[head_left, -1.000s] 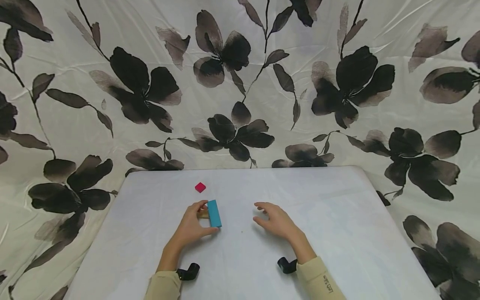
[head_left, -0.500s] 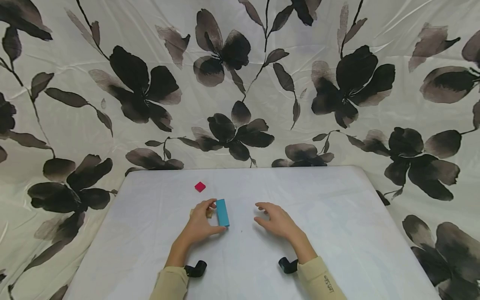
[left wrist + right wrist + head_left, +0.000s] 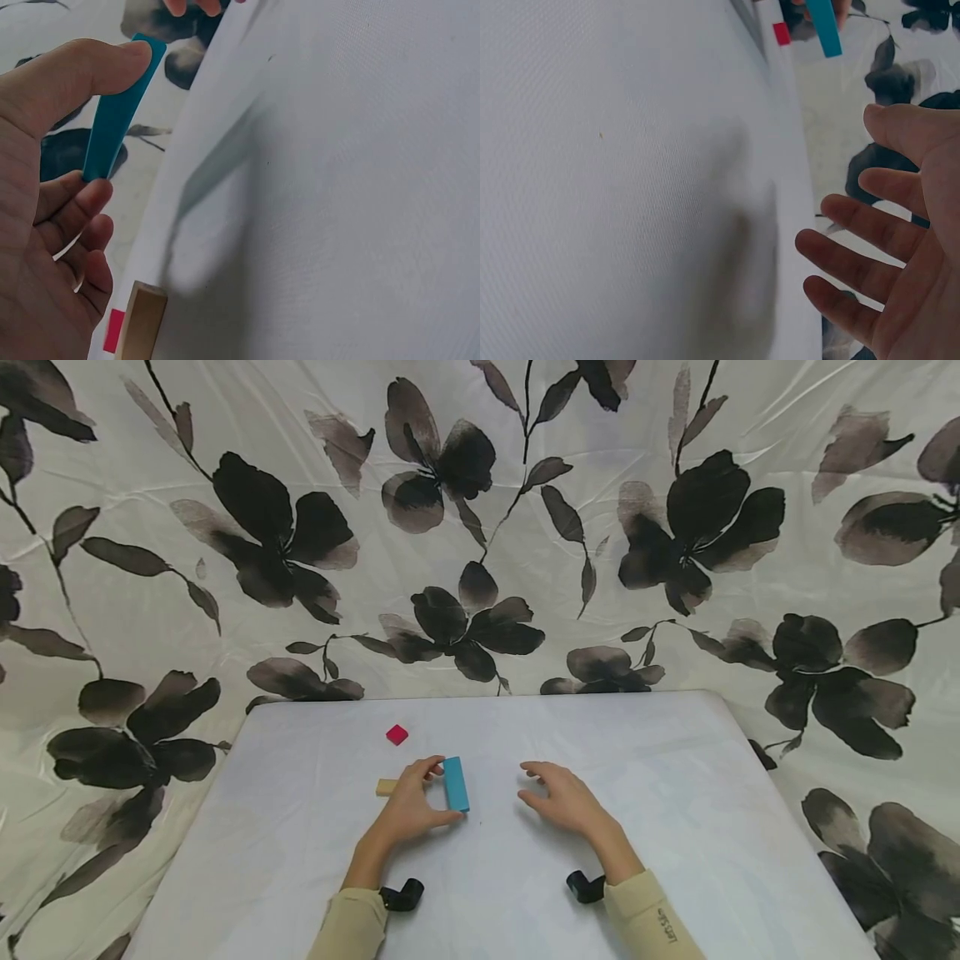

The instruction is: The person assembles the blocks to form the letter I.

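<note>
A blue rectangular block (image 3: pixel 456 785) is pinched at its two ends between the thumb and fingertips of my left hand (image 3: pixel 411 804). In the left wrist view the blue block (image 3: pixel 120 116) is raised off the table, its shadow falling on the white cover. Partly behind the left hand lies a plain wooden block (image 3: pixel 386 787), seen also as a wooden block (image 3: pixel 142 322) below the fingers. My right hand (image 3: pixel 566 797) hovers to the right, holding nothing, its fingers (image 3: pixel 870 225) apart and slightly bent.
A small red block (image 3: pixel 397 735) lies farther back on the white-covered table (image 3: pixel 637 760). A floral cloth (image 3: pixel 465 527) hangs behind the table's far edge. Black wrist-worn devices (image 3: pixel 402 895) sit at both wrists.
My left hand has carried the blue block to the right, uncovering part of the wooden block on its left. The right hand has shifted slightly right.
</note>
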The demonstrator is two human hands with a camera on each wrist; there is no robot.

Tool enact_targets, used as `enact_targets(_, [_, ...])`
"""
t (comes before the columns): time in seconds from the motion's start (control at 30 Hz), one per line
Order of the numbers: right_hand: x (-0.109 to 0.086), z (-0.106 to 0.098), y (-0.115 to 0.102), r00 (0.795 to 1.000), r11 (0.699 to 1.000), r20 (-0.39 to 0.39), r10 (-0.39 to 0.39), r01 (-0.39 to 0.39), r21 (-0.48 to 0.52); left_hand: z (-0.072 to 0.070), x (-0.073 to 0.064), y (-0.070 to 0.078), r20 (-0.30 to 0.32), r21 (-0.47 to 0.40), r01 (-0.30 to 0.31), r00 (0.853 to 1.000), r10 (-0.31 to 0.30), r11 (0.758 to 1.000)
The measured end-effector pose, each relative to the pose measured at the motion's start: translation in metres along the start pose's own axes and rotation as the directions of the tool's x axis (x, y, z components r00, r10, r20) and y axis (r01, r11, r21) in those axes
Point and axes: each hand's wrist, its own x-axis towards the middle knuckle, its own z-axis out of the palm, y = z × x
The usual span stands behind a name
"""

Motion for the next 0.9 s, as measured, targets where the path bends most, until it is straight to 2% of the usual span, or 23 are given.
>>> enact_targets(0.2, [0.0, -0.004, 0.004, 1.0, 1.0, -0.005, 0.017, -0.017, -0.006, 0.007, 0.003, 0.001, 0.004, -0.023, -0.014, 1.0, 0.014, 1.0])
enact_targets(0.43, [-0.001, -0.005, 0.006, 1.0, 1.0, -0.001, 0.018, -0.018, 0.002, 0.012, 0.007, 0.002, 0.012, -0.032, 0.007, 1.0, -0.006, 0.999])
enact_targets(0.67, [-0.003, -0.004, 0.01, 1.0, 1.0, -0.001, 0.028, -0.028, -0.01, 0.02, 0.011, 0.005, 0.03, -0.067, -0.032, 0.999, 0.034, 0.997])
enact_targets(0.9, [-0.005, -0.006, 0.011, 0.999, 0.999, 0.004, 0.048, -0.048, -0.005, 0.027, 0.015, 0.012, 0.049, -0.065, -0.026, 0.998, 0.029, 0.998])
